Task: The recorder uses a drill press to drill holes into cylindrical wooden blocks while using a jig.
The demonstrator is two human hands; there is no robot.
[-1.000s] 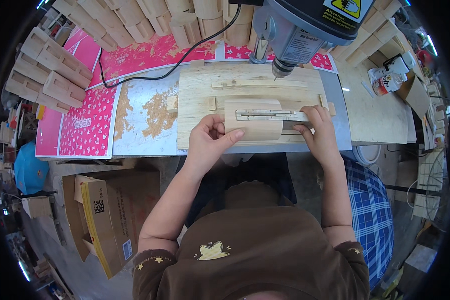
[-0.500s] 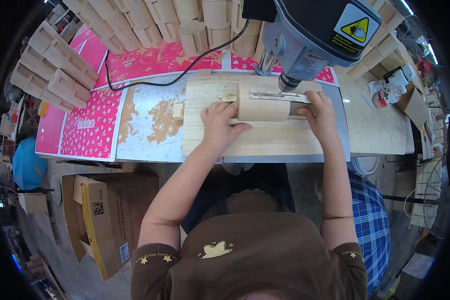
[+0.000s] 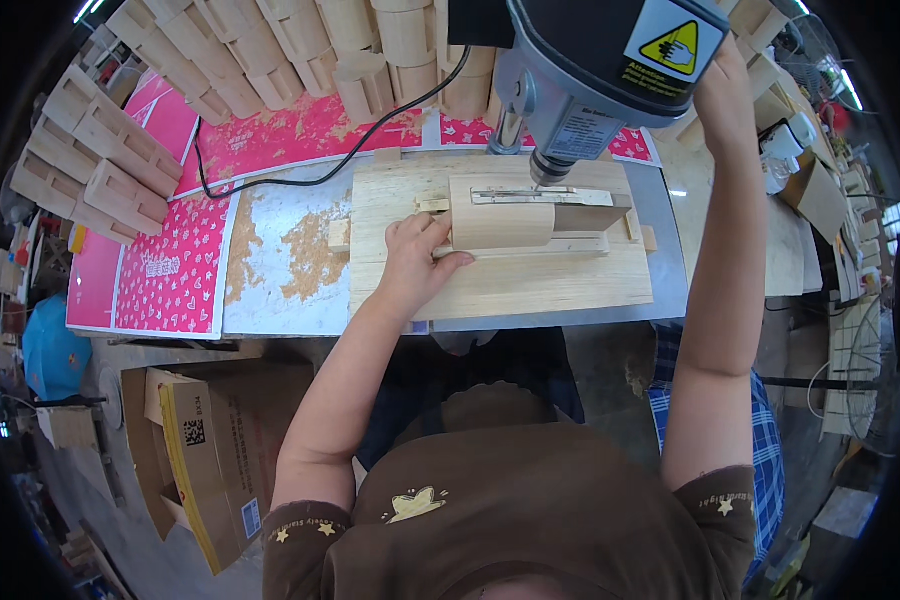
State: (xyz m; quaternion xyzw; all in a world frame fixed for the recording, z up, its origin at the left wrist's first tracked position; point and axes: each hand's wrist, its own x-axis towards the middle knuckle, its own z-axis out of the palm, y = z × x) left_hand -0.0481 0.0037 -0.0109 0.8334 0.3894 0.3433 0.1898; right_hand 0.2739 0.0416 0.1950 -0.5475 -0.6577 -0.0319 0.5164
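A curved pale wooden piece [image 3: 500, 215] with a thin metal strip [image 3: 540, 197] on top lies on a wooden jig board [image 3: 500, 285], right under the chuck [image 3: 550, 165] of a grey drill press [image 3: 610, 60]. My left hand [image 3: 418, 258] grips the piece's left end, fingers on its edge and palm on the board. My right hand [image 3: 722, 85] is raised beside the right of the drill press head; its fingers are hidden behind the machine.
The board rests on a worn metal table [image 3: 280, 250]. Pink patterned sheets [image 3: 160, 280] lie at the left. Several stacked wooden parts [image 3: 370, 50] line the back and left [image 3: 90, 150]. A black cable [image 3: 350, 155] crosses the table. A cardboard box [image 3: 210, 450] stands below.
The wooden piece has been slid forward under the chuck. My right hand has left it and risen to the side of the drill press head. My left hand stays on the piece.
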